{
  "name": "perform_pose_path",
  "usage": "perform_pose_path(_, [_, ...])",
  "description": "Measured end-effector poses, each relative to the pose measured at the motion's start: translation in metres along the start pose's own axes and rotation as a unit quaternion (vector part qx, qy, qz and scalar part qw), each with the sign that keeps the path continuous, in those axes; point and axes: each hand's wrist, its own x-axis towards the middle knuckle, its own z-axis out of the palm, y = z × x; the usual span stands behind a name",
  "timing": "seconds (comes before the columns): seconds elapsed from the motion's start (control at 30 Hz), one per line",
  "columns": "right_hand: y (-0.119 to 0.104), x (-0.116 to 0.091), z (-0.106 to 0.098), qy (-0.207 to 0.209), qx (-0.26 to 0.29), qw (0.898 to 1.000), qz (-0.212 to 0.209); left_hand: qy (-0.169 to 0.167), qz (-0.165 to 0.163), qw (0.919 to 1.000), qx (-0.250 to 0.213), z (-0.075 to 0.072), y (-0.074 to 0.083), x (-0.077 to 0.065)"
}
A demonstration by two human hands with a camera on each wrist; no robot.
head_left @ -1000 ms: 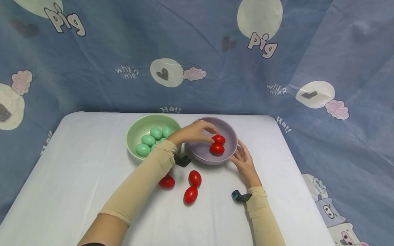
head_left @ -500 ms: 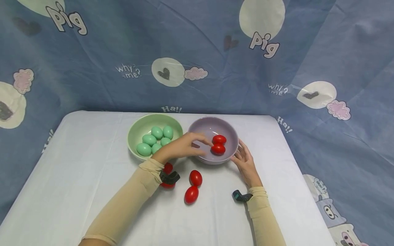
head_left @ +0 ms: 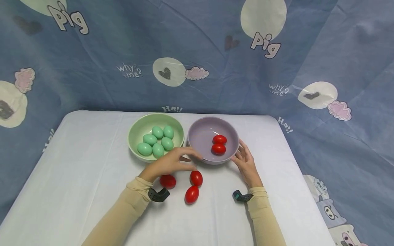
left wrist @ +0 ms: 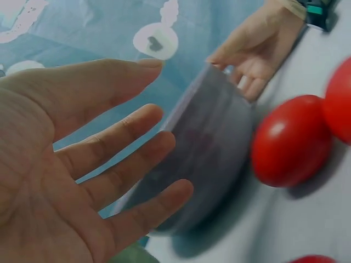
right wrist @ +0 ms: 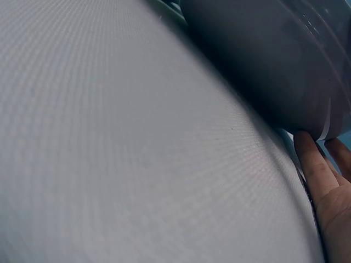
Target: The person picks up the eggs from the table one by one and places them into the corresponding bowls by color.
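My left hand is over the table in front of the two bowls, thumb and fingers spread apart and holding nothing. Close to it on the cloth lie red eggs: one by the wrist, and a near pair, the upper egg right at the thumb and the lower egg below it. My right hand touches the outer wall of the purple bowl at its right side, fingers loosely extended. Inside that bowl two red eggs lie together. The left wrist view shows the bare left palm.
A green bowl with several mint-green eggs stands left of the purple one. White cloth covers the table, and a blue printed curtain hangs behind its far edge. Each wrist wears a black band.
My left hand has moved out of the purple bowl, to the left and toward me, leaving the two red eggs inside. The right hand has stayed at the bowl.
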Motion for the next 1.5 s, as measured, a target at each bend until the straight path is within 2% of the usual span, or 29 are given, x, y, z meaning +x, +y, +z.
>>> perform_pose_path(0.2, [0.002,0.001,-0.002,-0.003,-0.002,1.000,0.002,-0.014,-0.021,0.9997,-0.001,0.014,-0.013,-0.007])
perform_pose_path(0.4, [0.001,0.001,-0.002,-0.002,-0.003,1.000,0.003,-0.030,0.000,0.9984,0.047,0.028,-0.021,-0.004])
perform_pose_path(0.5, [0.001,0.001,-0.002,-0.003,0.001,1.000,0.005,-0.031,0.000,0.9974,0.065,0.032,-0.022,-0.004])
perform_pose_path(1.0, [-0.004,0.001,0.000,-0.006,-0.002,1.000,0.003,-0.036,-0.021,0.9952,0.089,0.041,-0.031,0.001])
perform_pose_path(1.23, [0.000,0.002,0.000,0.000,0.001,1.000,0.009,-0.041,-0.043,0.9940,0.092,0.044,-0.031,0.005])
perform_pose_path(1.5, [-0.001,-0.001,0.000,0.002,0.001,1.000,0.010,-0.041,-0.040,0.9939,0.094,0.045,-0.030,0.006])
